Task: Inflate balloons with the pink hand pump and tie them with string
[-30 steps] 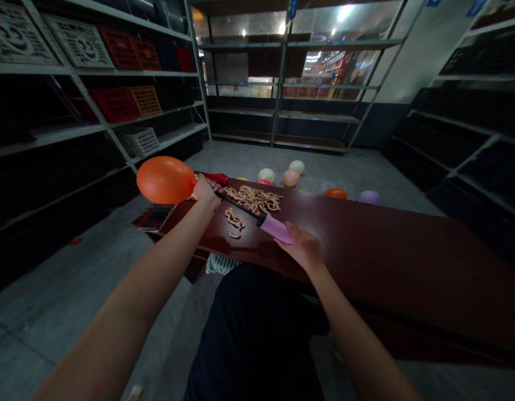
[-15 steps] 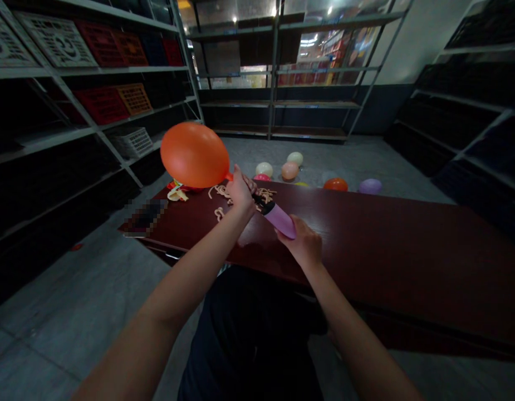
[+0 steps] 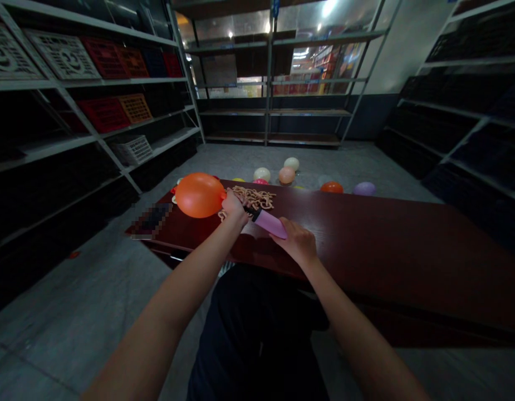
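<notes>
Balloon [image 3: 200,195] meets my closed left hand [image 3: 234,206], likely sealing its neck (my feed can't confirm that). My right hand [image 3: 298,239] grips the pump [image 3: 269,224].

The tabletop [image 3: 386,245] extends from left of centre to the right edge of the frame. Over its left part, the held balloon [image 3: 200,195] sits directly left of the left hand [image 3: 234,206]. The pump [image 3: 269,223] lies between that hand and the right hand [image 3: 298,240]. Behind the pump, strands [image 3: 259,198] rest on the tabletop. Loose balloons [image 3: 286,175] lie beyond its far edge on the floor [image 3: 224,159]. Crates [image 3: 102,57] occupy side shelving [image 3: 127,82], upper left; a rack [image 3: 268,83] stands top centre.
</notes>
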The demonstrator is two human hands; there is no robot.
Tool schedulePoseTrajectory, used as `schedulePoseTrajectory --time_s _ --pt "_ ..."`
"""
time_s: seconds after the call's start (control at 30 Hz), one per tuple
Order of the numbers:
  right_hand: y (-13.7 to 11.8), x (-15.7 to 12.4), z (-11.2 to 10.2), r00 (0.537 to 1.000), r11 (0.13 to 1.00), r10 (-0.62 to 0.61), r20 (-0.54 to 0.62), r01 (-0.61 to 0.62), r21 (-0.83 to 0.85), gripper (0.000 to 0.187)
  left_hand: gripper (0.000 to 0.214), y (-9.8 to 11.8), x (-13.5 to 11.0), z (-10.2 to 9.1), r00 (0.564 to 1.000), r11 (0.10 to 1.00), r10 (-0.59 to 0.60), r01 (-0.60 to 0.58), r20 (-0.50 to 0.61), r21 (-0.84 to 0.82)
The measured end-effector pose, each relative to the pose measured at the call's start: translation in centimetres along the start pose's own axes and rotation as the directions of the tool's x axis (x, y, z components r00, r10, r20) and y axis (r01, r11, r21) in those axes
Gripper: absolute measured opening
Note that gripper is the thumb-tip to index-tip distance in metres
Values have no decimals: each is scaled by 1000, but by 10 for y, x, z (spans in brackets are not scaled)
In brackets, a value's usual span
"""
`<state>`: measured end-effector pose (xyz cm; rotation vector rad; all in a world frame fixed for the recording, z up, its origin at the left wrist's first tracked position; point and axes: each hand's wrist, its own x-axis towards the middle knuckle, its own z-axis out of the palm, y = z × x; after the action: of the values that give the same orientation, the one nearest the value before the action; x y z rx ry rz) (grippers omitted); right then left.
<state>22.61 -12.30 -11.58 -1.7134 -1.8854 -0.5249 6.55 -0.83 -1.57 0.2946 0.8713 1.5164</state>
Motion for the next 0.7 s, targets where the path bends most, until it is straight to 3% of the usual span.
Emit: schedulePoseTrajectory --time_s 0.1,0.47,0.57,0.7 --pt "1 -1 -1 1000 1000 -18 -16 18 3 43 47 14 0 -2 995 997 60 -63 -81 -39" --pt "1 -2 0 993 993 -111 -43 113 42 44 46 98 28 -27 983 985 124 -139 -132 -107" --pt "2 -2 -1 994 994 -94 -54 97 55 44 49 102 32 -20 982 977 170 -179 -83 -114" --pt "7 -1 -1 995 996 -17 -94 25 87 44 53 87 29 1 973 966 227 -230 -35 -122"
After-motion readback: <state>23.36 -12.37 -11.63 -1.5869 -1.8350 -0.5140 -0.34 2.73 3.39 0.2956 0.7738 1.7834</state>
